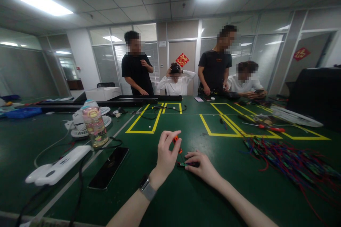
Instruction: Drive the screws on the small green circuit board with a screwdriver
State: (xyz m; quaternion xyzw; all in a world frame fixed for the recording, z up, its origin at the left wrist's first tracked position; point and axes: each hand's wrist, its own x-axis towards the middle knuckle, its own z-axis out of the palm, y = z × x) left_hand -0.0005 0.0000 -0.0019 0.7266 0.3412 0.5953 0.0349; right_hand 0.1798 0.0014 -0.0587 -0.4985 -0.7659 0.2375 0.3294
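Observation:
My left hand (pixel 167 150), with a watch on its wrist, is closed around a small orange-handled screwdriver (pixel 176 139). The screwdriver leans, and its thin shaft points down at a small green circuit board (pixel 182 164) on the table; I cannot tell whether the tip touches it. My right hand (pixel 199 165) rests low on the table, its fingers pinching the board from the right. Part of the board and whatever is attached to it are hidden under those fingers.
A tangled pile of circuit boards with red and blue wires (pixel 290 163) spreads at right, near a red-handled screwdriver (pixel 271 128). At left are a phone (pixel 108 168), a white device (pixel 60 165) and a bottle (pixel 95 127). Several people are beyond the green table (pixel 149 198).

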